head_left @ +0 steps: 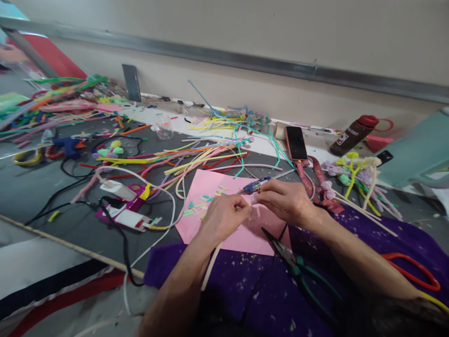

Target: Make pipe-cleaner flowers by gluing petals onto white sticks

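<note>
Left hand: thumb and fingertips drawn together in a close pinch on 1 cream stem, its lower end slanting out below the wrist. Right hand: fingertips brought together on 1 small pale lilac piece, just beside the left fingertips; whether piece and stem touch, cannot tell. Both items: above 1 pink sheet, strewn at left with short coloured clippings.

Also on the sheet: 1 blue-bodied tool, beyond the fingers. Pliers, 1 pair, green-handled, jaws parted, tips over the sheet, handles over purple cloth. Beyond the sheet: loose coloured stems. Farther right: 1 phone, face up; 1 dark bottle, red-capped, tilted.
</note>
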Tool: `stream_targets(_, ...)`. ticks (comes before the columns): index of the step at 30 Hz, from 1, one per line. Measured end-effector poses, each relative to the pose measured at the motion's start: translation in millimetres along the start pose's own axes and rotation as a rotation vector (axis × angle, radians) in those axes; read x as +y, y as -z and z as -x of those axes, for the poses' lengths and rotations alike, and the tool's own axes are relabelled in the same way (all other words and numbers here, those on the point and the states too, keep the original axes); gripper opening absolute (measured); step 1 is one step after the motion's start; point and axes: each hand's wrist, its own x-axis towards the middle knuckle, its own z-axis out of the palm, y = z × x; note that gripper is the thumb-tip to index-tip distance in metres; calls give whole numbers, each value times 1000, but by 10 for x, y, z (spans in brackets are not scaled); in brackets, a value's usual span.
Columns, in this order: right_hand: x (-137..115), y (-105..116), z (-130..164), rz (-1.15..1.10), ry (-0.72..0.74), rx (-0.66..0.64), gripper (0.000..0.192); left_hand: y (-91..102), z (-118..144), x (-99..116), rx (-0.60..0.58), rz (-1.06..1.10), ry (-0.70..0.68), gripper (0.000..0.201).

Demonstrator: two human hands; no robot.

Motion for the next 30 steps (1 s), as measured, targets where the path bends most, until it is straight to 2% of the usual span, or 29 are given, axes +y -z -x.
stream_targets(13,15,6,-1,-13,-24,-23,17,2,4,13,3,-13,-14,16)
stream_targets(24,77,70,-24,-248,-116,-185,14,3,1,-11,-63,-29,-49,21)
stream_targets(30,123,78,-18,-274,-124,-264,13,-4,3,-6,-112,-44,-89,21)
